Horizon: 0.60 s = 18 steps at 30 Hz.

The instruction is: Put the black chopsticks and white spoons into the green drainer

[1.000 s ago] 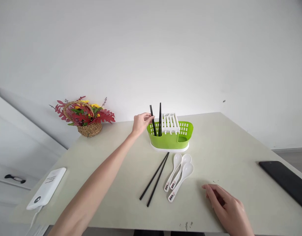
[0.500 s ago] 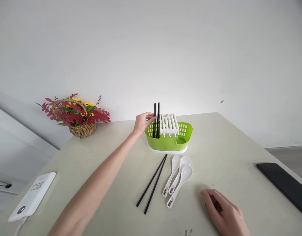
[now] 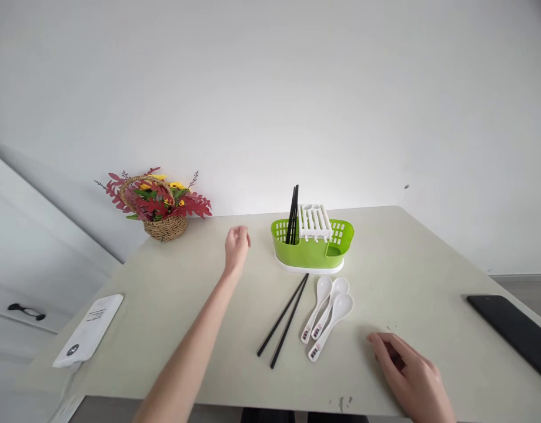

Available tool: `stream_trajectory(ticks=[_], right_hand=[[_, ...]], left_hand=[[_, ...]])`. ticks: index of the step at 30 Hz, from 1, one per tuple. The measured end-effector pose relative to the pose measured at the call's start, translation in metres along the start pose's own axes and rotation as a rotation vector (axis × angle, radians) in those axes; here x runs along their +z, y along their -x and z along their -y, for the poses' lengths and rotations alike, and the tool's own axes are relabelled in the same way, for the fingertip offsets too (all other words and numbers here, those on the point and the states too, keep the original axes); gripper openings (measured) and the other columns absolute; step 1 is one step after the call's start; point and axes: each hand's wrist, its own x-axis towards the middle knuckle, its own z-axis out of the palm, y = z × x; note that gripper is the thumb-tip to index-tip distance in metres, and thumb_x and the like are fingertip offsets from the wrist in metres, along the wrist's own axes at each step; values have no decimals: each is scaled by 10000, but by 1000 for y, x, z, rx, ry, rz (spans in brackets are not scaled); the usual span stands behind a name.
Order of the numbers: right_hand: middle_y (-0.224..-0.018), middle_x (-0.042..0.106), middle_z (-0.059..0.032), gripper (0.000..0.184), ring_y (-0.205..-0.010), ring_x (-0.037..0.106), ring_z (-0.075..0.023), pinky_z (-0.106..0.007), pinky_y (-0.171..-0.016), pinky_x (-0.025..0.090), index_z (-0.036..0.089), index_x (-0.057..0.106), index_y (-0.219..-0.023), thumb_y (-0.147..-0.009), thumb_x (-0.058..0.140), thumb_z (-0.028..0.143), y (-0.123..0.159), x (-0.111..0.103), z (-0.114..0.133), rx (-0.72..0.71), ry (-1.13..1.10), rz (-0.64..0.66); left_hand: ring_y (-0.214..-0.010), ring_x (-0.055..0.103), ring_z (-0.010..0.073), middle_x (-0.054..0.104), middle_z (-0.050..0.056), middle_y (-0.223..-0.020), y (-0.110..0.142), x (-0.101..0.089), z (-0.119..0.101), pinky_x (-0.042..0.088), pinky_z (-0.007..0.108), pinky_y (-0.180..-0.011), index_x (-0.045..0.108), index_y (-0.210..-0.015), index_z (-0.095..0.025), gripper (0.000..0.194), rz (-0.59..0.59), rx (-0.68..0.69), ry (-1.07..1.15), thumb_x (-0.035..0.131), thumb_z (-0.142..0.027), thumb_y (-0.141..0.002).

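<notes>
My left hand (image 3: 237, 244) hovers over the table left of a green cutlery basket (image 3: 303, 255), its fingers curled in and nothing seen in them. Several black chopsticks (image 3: 292, 216) stand in the basket's left compartment, leaning against a white slotted rack (image 3: 314, 221) across its middle. In front of the basket lie two loose black chopsticks (image 3: 283, 320), their far ends touching. Three white spoons (image 3: 324, 335) overlap just right of them. My right hand (image 3: 409, 370) rests on the table near the front edge, loosely closed, with no object visible in it.
Toward the back left is a wicker basket (image 3: 165, 228) of artificial flowers. A white power bank (image 3: 90, 330) with a cable lies at the left edge, a black phone (image 3: 513, 335) at the right. A wall (image 3: 270, 106) rises behind the table.
My left hand has let go of the chopsticks in the basket and drawn back to the left. They now lean right toward the rack. The view has shifted slightly; my right hand stays put.
</notes>
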Motion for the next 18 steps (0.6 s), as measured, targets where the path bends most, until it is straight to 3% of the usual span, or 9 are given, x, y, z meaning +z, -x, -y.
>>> stream_trajectory(ticks=[2,4,9,14,18], right_hand=[[-781,721,6,404,-609,622,-148,-215,-608,496,299,721,-904,-949,491,628,-2,0,-4,11,-9,20],[-796,730,2,413,-621,635,-147,-211,-614,500,295,729,-918,-945,498,636,-3,0,-6,15,-15,19],[-802,742,-15,437,-640,659,-162,-217,-609,506,279,733,-885,-931,506,649,-2,-2,-4,20,-11,21],[-783,742,-24,440,-650,675,-176,-225,-598,511,272,743,-884,-936,508,640,-1,-4,-2,15,-1,22],[-762,738,-21,445,-655,682,-181,-228,-614,518,269,741,-894,-932,507,645,-1,-3,-2,2,-3,8]], left_hand=[[-551,551,133,585,-32,-650,36,-18,4,453,246,-563,557,-847,-221,298,36,-37,6,503,-471,-999],[-578,562,138,601,-26,-679,75,-31,6,439,247,-559,587,-856,-221,314,208,-83,-68,522,-498,-990],[-782,665,188,695,27,-876,147,-41,8,517,292,-714,614,-968,-240,233,481,54,-281,497,-435,-1018],[-964,679,235,667,73,-1040,164,-35,10,549,358,-840,567,-1016,-238,138,537,198,-441,536,-370,-993],[-923,693,231,687,69,-1016,155,-30,9,558,361,-824,584,-997,-225,124,606,149,-467,565,-346,-975]])
